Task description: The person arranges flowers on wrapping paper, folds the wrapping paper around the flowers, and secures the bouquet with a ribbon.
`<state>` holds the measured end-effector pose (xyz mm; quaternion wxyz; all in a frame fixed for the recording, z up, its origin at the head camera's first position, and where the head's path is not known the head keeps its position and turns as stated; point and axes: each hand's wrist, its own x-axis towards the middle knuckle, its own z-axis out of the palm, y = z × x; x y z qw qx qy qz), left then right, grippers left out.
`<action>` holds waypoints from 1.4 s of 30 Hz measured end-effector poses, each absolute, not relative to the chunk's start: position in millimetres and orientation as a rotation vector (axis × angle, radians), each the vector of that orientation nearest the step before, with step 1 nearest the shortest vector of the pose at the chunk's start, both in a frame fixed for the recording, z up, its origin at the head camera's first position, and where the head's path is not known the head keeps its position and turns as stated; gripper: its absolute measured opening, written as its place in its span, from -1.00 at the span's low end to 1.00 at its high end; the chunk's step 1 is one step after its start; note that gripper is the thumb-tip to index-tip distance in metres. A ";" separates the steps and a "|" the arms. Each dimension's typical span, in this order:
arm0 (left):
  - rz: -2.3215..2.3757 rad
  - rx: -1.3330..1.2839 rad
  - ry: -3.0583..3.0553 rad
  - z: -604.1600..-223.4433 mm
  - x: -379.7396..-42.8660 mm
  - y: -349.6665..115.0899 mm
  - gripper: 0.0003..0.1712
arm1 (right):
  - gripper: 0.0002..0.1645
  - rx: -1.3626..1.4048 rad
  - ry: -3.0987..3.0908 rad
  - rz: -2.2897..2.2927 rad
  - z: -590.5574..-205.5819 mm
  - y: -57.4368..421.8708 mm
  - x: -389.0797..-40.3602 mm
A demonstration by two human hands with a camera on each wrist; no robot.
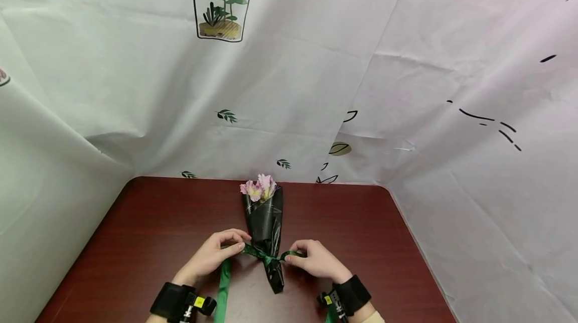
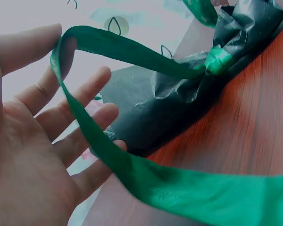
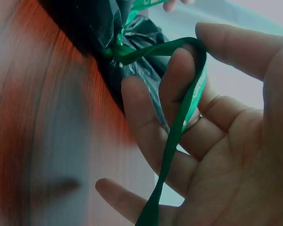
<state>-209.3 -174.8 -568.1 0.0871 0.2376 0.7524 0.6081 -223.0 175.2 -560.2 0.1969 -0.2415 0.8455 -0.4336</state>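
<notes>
A small bouquet in black wrapping (image 1: 263, 222) lies on the table, its pink flowers (image 1: 259, 188) toward the back edge. Green ribbon (image 1: 268, 259) is knotted around the narrow lower part of the wrapping. My left hand (image 1: 214, 253) pinches one ribbon end between thumb and index finger, left of the bouquet; the other fingers are spread in the left wrist view. To the right, my right hand (image 1: 318, 260) pinches the other ribbon length between thumb and fingertip. In the right wrist view the ribbon (image 3: 172, 136) hangs down across the palm. Both ribbon tails run toward the near side.
The dark red wooden table (image 1: 180, 207) has rounded far corners. White printed cloth (image 1: 289, 87) hangs behind it and along both sides. Each wrist wears a black strap (image 1: 169, 300) with a small camera.
</notes>
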 end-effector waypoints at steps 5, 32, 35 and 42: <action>1.911 0.674 2.151 -570.0 -210.9 -163.6 -0.78 | -0.81 -0.685 2.318 -1.254 -556.9 171.6 -219.4; 1.906 0.523 2.269 -581.7 -208.4 -120.2 -0.81 | -0.79 -0.634 2.238 -1.342 -556.8 168.5 -212.8; 1.889 0.515 2.309 -581.7 -207.1 -116.9 -0.84 | -0.78 -0.632 2.246 -1.345 -557.6 168.3 -213.1; 1.798 0.466 2.579 -586.1 -205.7 -110.5 -0.81 | -0.77 -0.630 2.239 -1.346 -557.3 168.6 -213.8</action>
